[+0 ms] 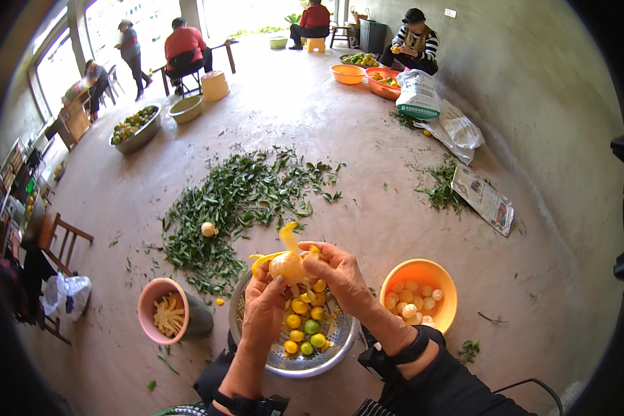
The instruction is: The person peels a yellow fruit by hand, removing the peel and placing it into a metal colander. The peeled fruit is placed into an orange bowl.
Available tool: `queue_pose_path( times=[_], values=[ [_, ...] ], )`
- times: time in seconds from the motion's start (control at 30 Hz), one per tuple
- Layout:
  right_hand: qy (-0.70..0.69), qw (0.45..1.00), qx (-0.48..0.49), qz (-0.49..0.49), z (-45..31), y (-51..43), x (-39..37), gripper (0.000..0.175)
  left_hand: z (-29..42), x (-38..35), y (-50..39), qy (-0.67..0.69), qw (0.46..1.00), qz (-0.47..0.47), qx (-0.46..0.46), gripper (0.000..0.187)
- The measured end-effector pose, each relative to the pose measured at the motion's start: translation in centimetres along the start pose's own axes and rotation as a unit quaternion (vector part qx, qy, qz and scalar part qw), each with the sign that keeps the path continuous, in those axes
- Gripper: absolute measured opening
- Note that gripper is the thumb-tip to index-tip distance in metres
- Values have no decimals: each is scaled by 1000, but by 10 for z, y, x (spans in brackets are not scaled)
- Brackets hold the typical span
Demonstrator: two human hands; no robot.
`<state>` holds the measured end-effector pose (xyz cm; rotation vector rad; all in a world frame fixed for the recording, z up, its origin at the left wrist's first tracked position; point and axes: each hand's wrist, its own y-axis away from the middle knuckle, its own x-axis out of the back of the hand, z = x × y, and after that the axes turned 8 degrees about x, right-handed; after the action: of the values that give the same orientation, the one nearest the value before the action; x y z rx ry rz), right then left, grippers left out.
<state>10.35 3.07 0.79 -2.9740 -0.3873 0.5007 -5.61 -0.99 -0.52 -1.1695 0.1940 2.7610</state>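
Above a perforated metal basin (pixel 311 372), my left hand (pixel 264 307) holds a mostly peeled mandarin (pixel 287 268), with strips of yellow peel hanging off it. My right hand (pixel 340 278) touches the fruit's other side, its thumb and fingers pinching a piece of peel (pixel 312 253). Yellow and green mandarins (pixel 311 326) lie in the basin below. To the right, an orange plastic tub (pixel 450 278) holds several peeled mandarins (pixel 409 310). On the left stands a pink-rimmed bucket (pixel 144 314) with peels (pixel 169 315) inside.
Green leaves (pixel 229 192) are heaped on the floor ahead, a peeled mandarin (pixel 208 229) on them. A wooden chair (pixel 65 239) and a plastic bag (pixel 67 296) are at the left. Farther off, several people sit or stand near basins of fruit (pixel 134 125). A wall (pixel 541 104) runs along the right.
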Motion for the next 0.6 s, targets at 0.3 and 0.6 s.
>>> queue_pose_path(
  times=[0.3,0.6],
  values=[
    [93,995,23,-37,-7,-1,-12,50,-4,-3,-1,-77,996,50,-8,36],
    [120,988,83,-43,-16,-1,-1,48,24,7,18,-470,851,114,-205,55]
  ],
)
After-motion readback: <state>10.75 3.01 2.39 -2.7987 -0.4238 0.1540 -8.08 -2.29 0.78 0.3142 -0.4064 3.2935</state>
